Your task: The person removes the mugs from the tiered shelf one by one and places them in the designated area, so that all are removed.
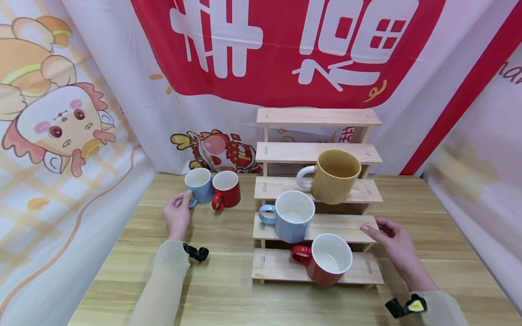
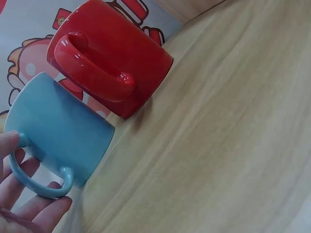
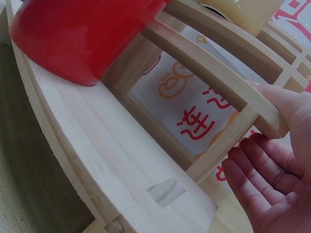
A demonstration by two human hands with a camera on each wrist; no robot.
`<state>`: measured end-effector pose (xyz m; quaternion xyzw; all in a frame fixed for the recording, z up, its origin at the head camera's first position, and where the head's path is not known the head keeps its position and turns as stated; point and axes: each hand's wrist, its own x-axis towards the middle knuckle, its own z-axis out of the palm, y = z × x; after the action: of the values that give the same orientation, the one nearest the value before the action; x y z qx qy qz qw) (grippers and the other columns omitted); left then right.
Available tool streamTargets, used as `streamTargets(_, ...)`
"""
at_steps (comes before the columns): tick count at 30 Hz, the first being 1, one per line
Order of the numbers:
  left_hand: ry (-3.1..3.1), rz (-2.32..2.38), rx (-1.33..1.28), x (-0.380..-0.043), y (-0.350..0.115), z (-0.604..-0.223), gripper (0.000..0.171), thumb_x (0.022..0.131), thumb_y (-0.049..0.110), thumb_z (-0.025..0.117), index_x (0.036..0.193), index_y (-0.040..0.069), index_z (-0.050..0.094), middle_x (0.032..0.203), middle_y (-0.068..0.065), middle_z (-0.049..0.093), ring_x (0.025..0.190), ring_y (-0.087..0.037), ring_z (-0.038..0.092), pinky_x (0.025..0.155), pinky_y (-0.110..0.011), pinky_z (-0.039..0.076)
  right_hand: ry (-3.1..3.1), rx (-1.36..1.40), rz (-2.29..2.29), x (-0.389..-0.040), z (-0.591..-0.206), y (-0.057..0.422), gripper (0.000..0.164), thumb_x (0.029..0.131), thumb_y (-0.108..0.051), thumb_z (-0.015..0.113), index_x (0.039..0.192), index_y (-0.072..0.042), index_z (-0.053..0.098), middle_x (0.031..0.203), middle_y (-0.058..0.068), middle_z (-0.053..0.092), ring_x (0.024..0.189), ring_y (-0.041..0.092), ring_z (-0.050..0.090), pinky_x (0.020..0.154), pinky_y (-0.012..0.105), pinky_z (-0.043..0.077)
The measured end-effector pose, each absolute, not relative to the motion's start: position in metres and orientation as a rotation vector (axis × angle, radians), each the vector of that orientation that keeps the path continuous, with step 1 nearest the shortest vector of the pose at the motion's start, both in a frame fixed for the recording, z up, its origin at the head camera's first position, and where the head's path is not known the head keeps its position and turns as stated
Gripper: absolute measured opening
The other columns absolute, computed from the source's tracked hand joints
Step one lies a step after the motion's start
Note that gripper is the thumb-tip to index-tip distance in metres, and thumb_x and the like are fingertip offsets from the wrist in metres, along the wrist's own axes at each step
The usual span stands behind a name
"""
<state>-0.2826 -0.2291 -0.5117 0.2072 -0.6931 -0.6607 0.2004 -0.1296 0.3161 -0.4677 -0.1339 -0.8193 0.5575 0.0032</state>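
Observation:
At the back left of the table, a small light blue mug point(image 1: 200, 184) stands beside a small red mug point(image 1: 226, 189). My left hand point(image 1: 178, 210) holds the blue mug's handle point(image 2: 36, 182), thumb at its upper end and fingers around it. On the right, a stepped wooden shelf point(image 1: 269, 267) carries three larger mugs: a red mug point(image 1: 326, 262) on the lowest step, a blue mug point(image 1: 291, 219) above it, and a tan mug point(image 1: 336, 179) higher up. My right hand point(image 1: 393, 242) grips the right end of the second step, thumb on top, fingers below.
The shelf's two upper steps point(image 1: 318, 116) bear no mugs. Patterned white cloth point(image 1: 134, 68) with a red panel point(image 1: 281, 90) hangs behind the wood-grain table point(image 1: 228, 271), and cloth walls flank both sides.

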Motion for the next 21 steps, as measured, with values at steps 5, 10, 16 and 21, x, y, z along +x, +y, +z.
streamTargets(5,-1.966,-1.829,0.555,-0.282,-0.230,-0.512,0.039,0.095,0.028,0.075,0.120,-0.001,0.070,0.120,-0.018,0.070,0.099,-0.007,0.067,0.081,-0.015,0.054,-2.584,-0.441,1.763,-0.130,-0.467,0.317,0.075,0.096,-0.047,0.070,0.145,0.003,0.044,0.143,0.019,0.044,0.119,0.023,0.045,0.081,0.011,0.048)
streamTargets(10,-1.971,-1.863,0.514,-0.281,-0.229,-0.513,0.054,0.086,0.020,0.085,0.132,0.000,0.064,0.126,-0.019,0.068,0.110,-0.018,0.066,0.088,-0.021,0.055,-2.597,-0.456,1.769,-0.130,-0.468,0.317,0.079,0.095,-0.050,0.069,0.147,0.003,0.042,0.147,0.020,0.041,0.124,0.027,0.042,0.080,0.010,0.048)
streamTargets(16,-2.088,-1.787,0.429,-0.275,-0.226,-0.508,0.084,0.081,0.024,0.090,0.149,0.002,0.047,0.150,-0.017,0.050,0.138,-0.027,0.047,0.114,-0.036,0.038,-2.589,-0.451,1.768,-0.130,-0.470,0.318,0.077,0.096,-0.047,0.070,0.147,0.003,0.043,0.145,0.019,0.043,0.121,0.024,0.044,0.080,0.010,0.048)
streamTargets(21,-2.025,-1.743,0.370,-0.266,-0.216,-0.485,0.081,0.081,0.027,0.090,0.148,0.006,0.050,0.152,-0.012,0.048,0.143,-0.023,0.040,0.118,-0.032,0.031,-2.582,-0.438,1.762,-0.131,-0.471,0.317,0.074,0.096,-0.046,0.070,0.145,0.003,0.045,0.143,0.018,0.045,0.119,0.022,0.045,0.081,0.011,0.049)
